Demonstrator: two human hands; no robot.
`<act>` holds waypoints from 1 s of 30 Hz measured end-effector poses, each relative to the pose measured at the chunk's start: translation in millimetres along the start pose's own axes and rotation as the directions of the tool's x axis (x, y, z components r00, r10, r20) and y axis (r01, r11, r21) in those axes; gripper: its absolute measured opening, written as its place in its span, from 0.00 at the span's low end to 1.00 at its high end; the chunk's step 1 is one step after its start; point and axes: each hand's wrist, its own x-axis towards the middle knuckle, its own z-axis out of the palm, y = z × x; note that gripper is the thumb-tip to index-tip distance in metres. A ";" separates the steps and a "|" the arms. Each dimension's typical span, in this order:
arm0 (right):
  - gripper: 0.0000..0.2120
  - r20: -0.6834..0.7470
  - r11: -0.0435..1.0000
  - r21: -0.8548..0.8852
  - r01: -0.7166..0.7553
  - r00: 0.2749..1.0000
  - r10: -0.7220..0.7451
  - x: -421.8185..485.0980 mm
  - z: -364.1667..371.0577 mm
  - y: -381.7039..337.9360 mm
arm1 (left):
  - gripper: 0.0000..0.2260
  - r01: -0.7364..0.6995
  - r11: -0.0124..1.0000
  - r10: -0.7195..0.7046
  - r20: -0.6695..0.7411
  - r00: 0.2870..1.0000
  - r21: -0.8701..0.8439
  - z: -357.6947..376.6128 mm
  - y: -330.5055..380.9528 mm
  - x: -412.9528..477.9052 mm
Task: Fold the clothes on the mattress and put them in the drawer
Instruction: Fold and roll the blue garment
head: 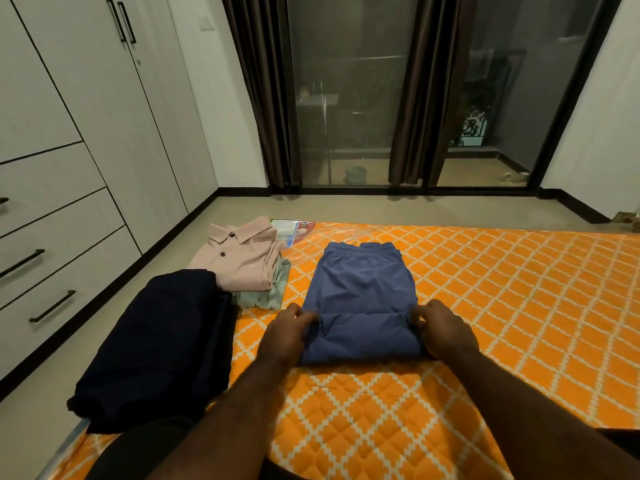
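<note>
The blue shorts (360, 285) are lying flat on the orange mattress (502, 306), waistband pointing away from the person, with the near end doubled over into a flap. Both hands are gripping that flap: the left hand (287, 334) is pinching its left edge with curled fingers, and the right hand (441, 332) is pinching its right edge the same way. To the left, a folded pink shirt (239, 259) is sitting on top of a folded green garment (273, 294), the stack lying near the mattress's far left corner. Just in front of it, a dark garment (156, 344) is lying folded along the left edge and hanging partly over it towards the floor (34, 427). The drawers (62, 258) in the wardrobe (114, 109) on the left are all sitting shut, so their contents are not showing. A strip of floor is running between the mattress edge and the drawer fronts. To the right of the shorts, the mattress is stretching out with nothing on it as far as the frame edge.
</note>
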 end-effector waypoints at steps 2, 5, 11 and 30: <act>0.13 0.158 0.990 -0.028 0.138 0.979 -0.132 4.9 -6.0 13.7 | 0.21 0.019 0.999 -0.020 0.016 1.000 0.025 -2.9 -15.2 6.1; 0.29 0.393 0.961 0.003 0.276 0.883 -0.254 0.8 -21.4 27.7 | 0.05 -0.121 0.969 0.075 0.207 0.976 0.216 -7.9 -33.8 8.2; 0.42 0.453 0.952 -0.104 0.289 0.866 -0.213 -3.9 -11.6 38.6 | 0.34 -0.309 0.800 0.102 0.391 0.915 0.514 -24.2 -23.0 7.1; 0.37 0.324 0.971 -0.016 0.239 0.920 -0.221 14.5 17.4 50.1 | 0.29 -0.215 0.922 0.156 0.197 0.968 0.322 -0.8 -25.2 17.7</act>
